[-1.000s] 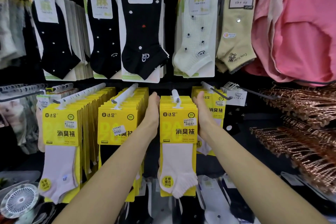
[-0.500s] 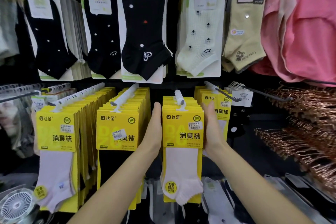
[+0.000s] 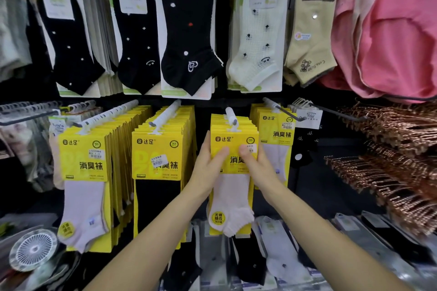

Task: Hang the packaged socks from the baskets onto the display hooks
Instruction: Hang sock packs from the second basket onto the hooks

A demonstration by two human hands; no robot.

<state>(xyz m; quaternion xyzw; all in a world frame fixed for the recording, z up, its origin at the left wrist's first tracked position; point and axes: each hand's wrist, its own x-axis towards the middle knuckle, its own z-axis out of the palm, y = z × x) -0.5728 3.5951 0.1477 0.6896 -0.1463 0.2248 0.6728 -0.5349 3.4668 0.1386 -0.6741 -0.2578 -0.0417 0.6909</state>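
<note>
Low on the far left, a round white fan (image 3: 33, 249) lies among clear-wrapped goods. Just right of it a first stack (image 3: 82, 163) of yellow-carded pale socks hangs on a long white peg, and beside that a second stack (image 3: 156, 160) with the same yellow card shows black socks.

Next comes the left hand (image 3: 208, 170), reaching up from below. Its thumb lies across the front of the yellow card and its fingers curl round the left edge, so it pinches the pack from that side. The packaged socks (image 3: 233, 184), a pale pair on a yellow card, hang at the front of the centre stack on the display hook (image 3: 230, 117), whose white tip sticks out just above the card. The right hand (image 3: 259, 168) mirrors the other one, thumb on the card's face and fingers wrapped behind the right edge, pinching it.

Close behind that hand hangs a fourth stack (image 3: 277, 134) of yellow cards. Further right, rows of copper hangers (image 3: 397, 149) fill the rails, and a pink garment (image 3: 390, 30) hangs above them.
</note>
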